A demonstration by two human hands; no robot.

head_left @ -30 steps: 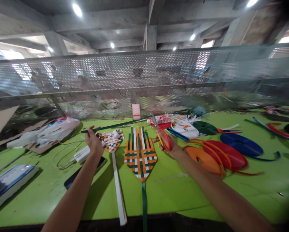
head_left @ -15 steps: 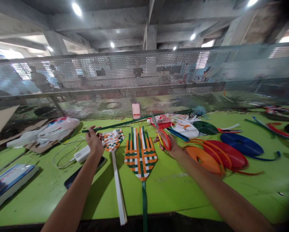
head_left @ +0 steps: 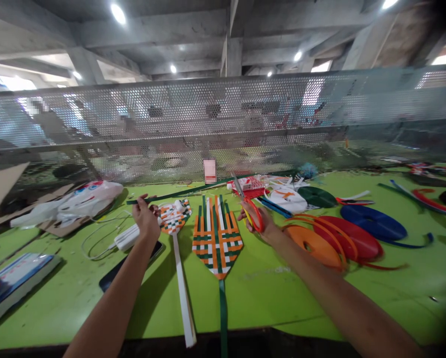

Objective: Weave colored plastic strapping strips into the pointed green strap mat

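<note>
My left hand (head_left: 146, 219) is closed on one end of a long dark green strip (head_left: 185, 190), which runs off to the right across the back of the table. In my right hand (head_left: 262, 226) are scissors (head_left: 253, 211) with red and yellow handles, their blades pointing up and toward the strip. Between my hands lies a woven piece (head_left: 217, 243) of orange, green and white strips, with loose ends at its top and a green tail hanging over the table's front edge. Left of it is a smaller woven piece (head_left: 169, 219) with a white tail, partly behind my left hand.
Right of my hand lie coils of orange (head_left: 308, 243), red (head_left: 360, 241), blue (head_left: 374, 222) and green (head_left: 315, 197) strip. A phone (head_left: 113, 278), a white charger (head_left: 128, 237) and a plastic bag (head_left: 84, 201) are on the left. A perforated metal panel (head_left: 185, 119) stands behind the table.
My hands, the strip and the scissors stay almost where they were. Behind the panel, a person at the left has shifted further left.
</note>
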